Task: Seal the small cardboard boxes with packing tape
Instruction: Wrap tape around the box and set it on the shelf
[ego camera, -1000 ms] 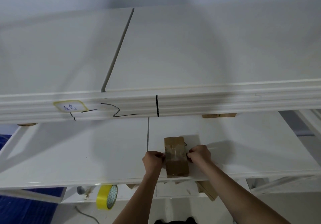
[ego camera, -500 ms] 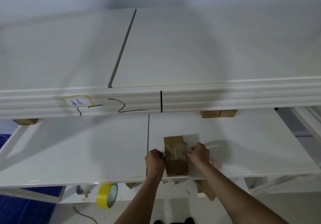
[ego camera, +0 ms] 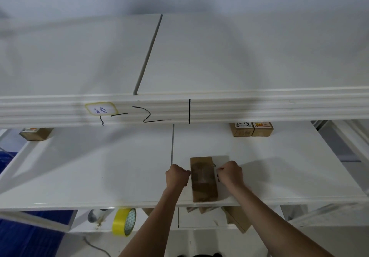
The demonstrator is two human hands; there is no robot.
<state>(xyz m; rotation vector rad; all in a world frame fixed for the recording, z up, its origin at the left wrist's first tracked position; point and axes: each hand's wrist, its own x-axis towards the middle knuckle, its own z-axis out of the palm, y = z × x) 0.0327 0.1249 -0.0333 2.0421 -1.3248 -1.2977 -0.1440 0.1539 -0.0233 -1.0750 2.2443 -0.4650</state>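
A small brown cardboard box [ego camera: 203,189] lies lengthwise on the white shelf [ego camera: 99,167], close to its front edge. A strip of clear tape [ego camera: 202,174] shines across the box's top. My left hand [ego camera: 176,176] is curled against the box's left side and my right hand [ego camera: 230,174] against its right side. Each appears to pinch an end of the strip down at the box's edge. The fingertips are hidden behind the knuckles.
A yellow tape roll [ego camera: 123,224] stands on the lower shelf at the left, and more cardboard boxes [ego camera: 237,218] lie under the shelf edge. Two labelled boxes [ego camera: 251,130] sit at the back right, another box [ego camera: 36,133] at the back left. A ribbed upper shelf rail [ego camera: 259,107] overhangs.
Both hands have slid from the box's top edges down to its sides. The view has tilted, showing more of the boxes at the back.
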